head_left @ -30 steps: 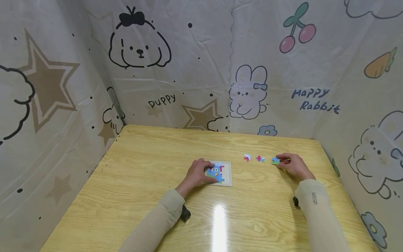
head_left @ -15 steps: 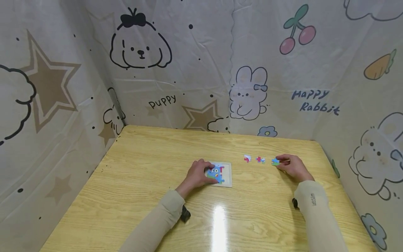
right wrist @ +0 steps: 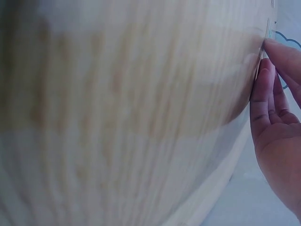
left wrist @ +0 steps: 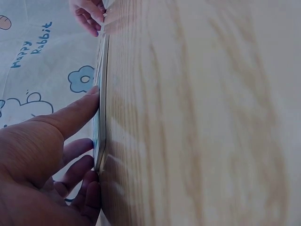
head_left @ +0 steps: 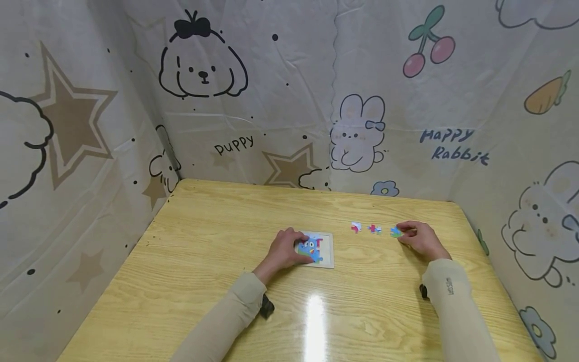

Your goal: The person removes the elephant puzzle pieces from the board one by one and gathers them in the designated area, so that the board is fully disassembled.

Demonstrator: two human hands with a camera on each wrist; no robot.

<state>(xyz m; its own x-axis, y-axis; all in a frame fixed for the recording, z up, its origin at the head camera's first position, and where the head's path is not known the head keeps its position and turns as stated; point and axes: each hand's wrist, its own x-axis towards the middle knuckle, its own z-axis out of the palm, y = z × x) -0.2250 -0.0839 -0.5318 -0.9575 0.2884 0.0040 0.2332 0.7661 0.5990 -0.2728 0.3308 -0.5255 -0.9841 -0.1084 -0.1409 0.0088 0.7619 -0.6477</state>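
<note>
In the head view, a small puzzle board (head_left: 329, 251) with a pale frame lies mid-table. Blue puzzle pieces showing a cartoon face (head_left: 309, 246) fill its left part, partly covered by my left hand (head_left: 282, 251). That hand grips the board's left side, thumb and fingers spread around it; in the left wrist view the thumb presses near the board's edge (left wrist: 103, 113). Farther right, my right hand (head_left: 420, 240) pinches a blue-and-green puzzle piece (head_left: 395, 232) at table level. Left of it lie a red-and-white puzzle piece (head_left: 356, 227) and a red, white and blue puzzle piece (head_left: 374, 229).
The wooden table (head_left: 203, 226) is enclosed by a printed curtain (head_left: 289, 100) at the back and sides. A bright light reflection (head_left: 315, 322) falls on the table's front middle. Dark wrist cameras show under both sleeves.
Both hands keep their places, the left at the board and the right at the blue-and-green puzzle piece. That piece seems slightly more covered by the right fingers; the head view shifts a little.
</note>
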